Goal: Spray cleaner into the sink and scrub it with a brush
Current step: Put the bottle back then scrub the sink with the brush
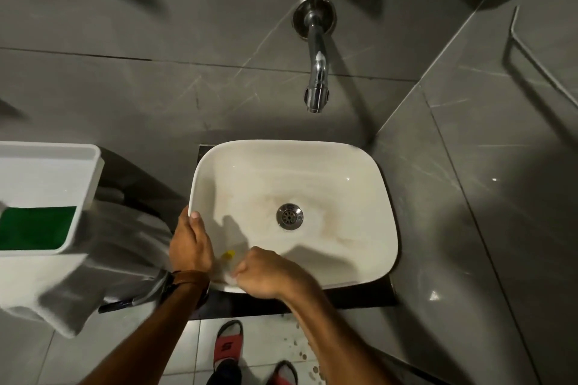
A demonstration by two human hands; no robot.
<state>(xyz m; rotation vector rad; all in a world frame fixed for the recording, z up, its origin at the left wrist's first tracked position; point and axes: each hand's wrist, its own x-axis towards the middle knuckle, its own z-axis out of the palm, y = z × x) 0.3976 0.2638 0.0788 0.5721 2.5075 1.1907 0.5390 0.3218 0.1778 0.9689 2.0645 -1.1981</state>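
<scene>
Right now I look down into a white rounded-rectangular ceramic basin (359,197) sitting on a dark counter slab (359,294), with brownish staining ringed around its round chrome drain (289,216). My left hand (190,244) wraps over the basin's near-left rim, thumb lying on the inside wall and the other fingers out of sight outside it, so it grips the rim itself. A brown leather band (187,277) circles that wrist. My right hand (266,272) is curled into a loose fist low against the near inner wall of the bowl, closed on something whitish and blurred; a small yellow piece (228,254) shows just left of its knuckles, between the two hands. I cannot tell whether that is the brush, because motion blur smears it.

Above the bowl a chrome wall-mounted spout (316,72) juts from grey marbled tiles (125,97). To the left sits a white plastic rectangular tray (90,184) with a green pad (37,226) inside. Below, red slide sandals (226,345) stand on the pale floor tiles.
</scene>
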